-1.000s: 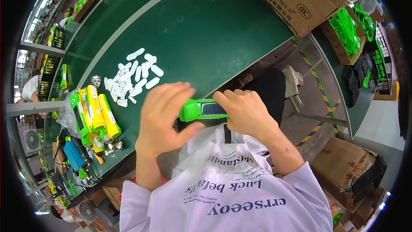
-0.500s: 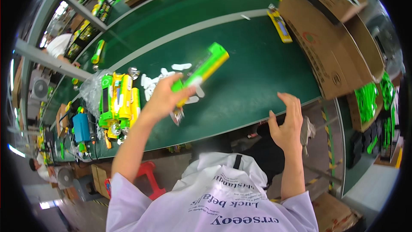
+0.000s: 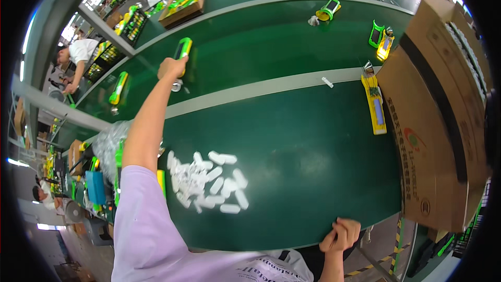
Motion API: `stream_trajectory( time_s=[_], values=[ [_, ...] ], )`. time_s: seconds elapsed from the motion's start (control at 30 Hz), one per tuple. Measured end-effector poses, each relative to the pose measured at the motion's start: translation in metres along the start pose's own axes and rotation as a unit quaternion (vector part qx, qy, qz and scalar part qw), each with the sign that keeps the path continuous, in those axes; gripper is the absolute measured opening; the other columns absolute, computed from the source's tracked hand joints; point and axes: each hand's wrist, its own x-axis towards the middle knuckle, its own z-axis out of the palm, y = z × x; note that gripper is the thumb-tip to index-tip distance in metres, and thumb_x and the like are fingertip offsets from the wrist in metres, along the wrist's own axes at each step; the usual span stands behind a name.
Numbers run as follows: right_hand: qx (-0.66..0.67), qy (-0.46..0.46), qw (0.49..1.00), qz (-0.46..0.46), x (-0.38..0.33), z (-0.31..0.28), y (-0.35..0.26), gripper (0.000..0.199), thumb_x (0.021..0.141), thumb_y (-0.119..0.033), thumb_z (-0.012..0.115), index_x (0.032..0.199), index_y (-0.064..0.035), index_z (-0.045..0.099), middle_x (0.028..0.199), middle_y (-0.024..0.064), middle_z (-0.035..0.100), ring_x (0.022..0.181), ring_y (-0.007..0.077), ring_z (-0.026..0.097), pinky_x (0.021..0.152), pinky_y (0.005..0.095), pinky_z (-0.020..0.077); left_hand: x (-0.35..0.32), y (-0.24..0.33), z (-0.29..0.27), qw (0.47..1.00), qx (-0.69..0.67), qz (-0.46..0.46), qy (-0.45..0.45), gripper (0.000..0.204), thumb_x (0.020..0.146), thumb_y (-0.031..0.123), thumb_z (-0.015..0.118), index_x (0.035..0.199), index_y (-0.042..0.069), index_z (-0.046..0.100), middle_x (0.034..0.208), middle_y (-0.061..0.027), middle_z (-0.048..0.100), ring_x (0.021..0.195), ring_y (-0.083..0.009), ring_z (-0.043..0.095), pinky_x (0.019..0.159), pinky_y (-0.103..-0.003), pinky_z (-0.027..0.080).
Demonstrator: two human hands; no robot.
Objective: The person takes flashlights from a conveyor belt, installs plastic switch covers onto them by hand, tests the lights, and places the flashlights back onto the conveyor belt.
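Note:
My left hand (image 3: pixel 171 68) reaches out over the far green strip beyond the pale divider rail and grips a green-and-yellow flashlight body (image 3: pixel 183 48). A silvery reflector (image 3: pixel 177 85) shows on the near side of that hand. At the table's front edge my right hand (image 3: pixel 342 234) rests with its fingers curled in, and nothing shows in it. A heap of small white oblong pieces (image 3: pixel 201 180) lies on the near green tabletop (image 3: pixel 292 167). Another green-and-yellow flashlight (image 3: pixel 119 89) lies left of my left hand.
A large cardboard box (image 3: pixel 417 125) stands at the right, with an opened yellow flashlight half (image 3: pixel 374 107) beside it. Further flashlight parts (image 3: pixel 329 10) lie at the far side. Clear plastic wrap (image 3: pixel 109 141) sits at left. A co-worker (image 3: pixel 81 55) works at the far left.
My left hand has carried the flashlight forward and left, across the divider rail. My right hand has dropped to the table's front edge and its fingers have curled. The view has shifted forward.

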Motion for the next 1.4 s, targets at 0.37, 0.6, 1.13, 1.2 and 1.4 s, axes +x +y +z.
stream_trajectory(
  time_s=[0.37, 0.6, 1.13, 1.2, 1.4],
  values=[
    [-0.035, -0.029, 0.999, -0.005, 0.028, -0.003, -0.002, 0.011, 0.067, -0.010, 0.055, 0.075, -0.0030, 0.059, 0.076, 0.0139, 0.061, 0.064, 0.0280, 0.057, 0.059, 0.0378, 0.0442, 0.042, 0.194, 0.016, 0.974, 0.067, 0.188, 0.110, 0.085, 0.080, 0.073, 0.057, 0.133, 0.007, 0.049, 0.136, -0.0165, 0.055, 0.127, -0.0377, 0.052, 0.101, -0.060, 0.042],
    [-0.058, -0.020, 0.998, -0.004, 0.013, -0.003, -0.005, 0.019, 0.081, -0.015, 0.054, 0.075, 0.0001, 0.065, 0.077, 0.0151, 0.065, 0.064, 0.0288, 0.060, 0.062, 0.0400, 0.0466, -0.086, 0.411, 0.077, 0.935, -0.162, 0.315, -0.023, 0.099, 0.076, 0.082, 0.052, 0.131, 0.000, 0.048, 0.124, -0.0210, 0.063, 0.117, -0.0331, 0.061, 0.099, -0.049, 0.046],
    [-0.023, 0.069, 0.997, -0.017, 0.017, -0.001, 0.000, 0.018, 0.080, -0.013, 0.054, 0.074, 0.0004, 0.064, 0.076, 0.0155, 0.065, 0.063, 0.0281, 0.061, 0.059, 0.0389, 0.0460, -0.129, 0.411, 0.050, 0.894, -0.144, 0.424, -0.005, 0.031, 0.068, 0.024, 0.074, 0.091, 0.002, 0.072, 0.091, -0.0191, 0.072, 0.086, -0.0345, 0.070, 0.075, -0.044, 0.056],
    [-0.027, 0.102, 0.994, -0.033, 0.012, -0.002, 0.003, 0.020, 0.082, -0.015, 0.054, 0.076, 0.0011, 0.064, 0.076, 0.0161, 0.065, 0.062, 0.0296, 0.061, 0.058, 0.0398, 0.0468, -0.157, 0.366, 0.013, 0.884, -0.143, 0.439, -0.077, 0.041, 0.065, 0.034, 0.078, 0.087, 0.000, 0.073, 0.089, -0.0199, 0.071, 0.083, -0.0352, 0.070, 0.076, -0.043, 0.056],
    [0.012, 0.136, 0.990, -0.044, 0.007, -0.004, 0.004, 0.016, 0.055, -0.006, 0.052, 0.069, -0.0045, 0.058, 0.070, 0.0108, 0.059, 0.060, 0.0295, 0.054, 0.054, 0.0387, 0.0416, -0.273, 0.183, -0.108, 0.772, -0.135, 0.605, -0.141, 0.043, 0.071, 0.030, 0.079, 0.101, 0.000, 0.070, 0.078, -0.0143, 0.070, 0.062, -0.0210, 0.066, 0.065, -0.035, 0.054]
  ],
)
